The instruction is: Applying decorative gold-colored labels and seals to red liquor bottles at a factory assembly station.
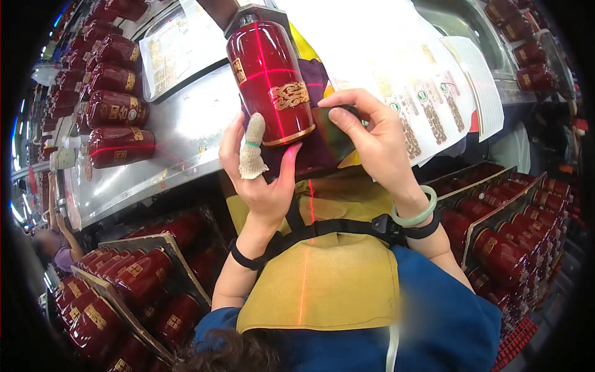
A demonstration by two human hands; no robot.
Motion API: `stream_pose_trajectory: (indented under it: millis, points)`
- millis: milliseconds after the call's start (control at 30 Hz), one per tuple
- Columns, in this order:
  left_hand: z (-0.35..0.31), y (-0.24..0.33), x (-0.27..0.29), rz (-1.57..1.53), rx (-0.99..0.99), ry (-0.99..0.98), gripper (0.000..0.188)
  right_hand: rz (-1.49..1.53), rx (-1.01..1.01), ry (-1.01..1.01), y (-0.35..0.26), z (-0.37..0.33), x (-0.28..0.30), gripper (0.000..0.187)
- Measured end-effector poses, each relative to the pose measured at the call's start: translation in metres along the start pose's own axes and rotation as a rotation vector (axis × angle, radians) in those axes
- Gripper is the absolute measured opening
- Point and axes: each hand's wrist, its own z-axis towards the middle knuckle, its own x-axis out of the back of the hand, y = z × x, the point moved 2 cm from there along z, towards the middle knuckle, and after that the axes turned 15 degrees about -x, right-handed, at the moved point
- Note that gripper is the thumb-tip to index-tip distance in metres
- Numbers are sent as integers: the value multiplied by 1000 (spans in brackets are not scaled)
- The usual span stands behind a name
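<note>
A glossy dark red bottle (263, 68) with gold decals lies on its side on a support, its base toward me. A red laser line runs down its length. My left hand (263, 173) cups the base end, fingers along the left side and thumb under the bottom edge; one finger wears a cloth finger cover (253, 146). Just right of the base, my right hand (375, 127) pinches a dark, flat, roughly square piece (338, 133) between thumb and fingers. Its material I cannot make out. Purple cloth (313, 71) lies beneath and behind the bottle.
White decal sheets (427, 87) with gold patterns cover the table on the right. Another sheet (173, 53) lies in a tray at left. Red bottles (121, 147) line the metal table's (186, 139) left side. Bottle crates (158, 248) stand below on both sides. A person (62, 248) is at far left.
</note>
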Motion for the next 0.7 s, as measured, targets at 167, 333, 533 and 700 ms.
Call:
stream_pose_trajectory:
  millis: [167,333,533,700]
  points:
    - [18,-8,-10,118,-184,-39,67,-116,63,45,-7,-9,-19,12]
    - [12,-19,-8,-18,-117,4,63,-71,45,106,3,-2,-25,11]
    - [12,-13,-1,-15,34,-49,62,-85,95,117,12,-1,-19,11]
    - [17,-12,-16,77,-247,-150,62,-73,80,94,11,-4,-22,11]
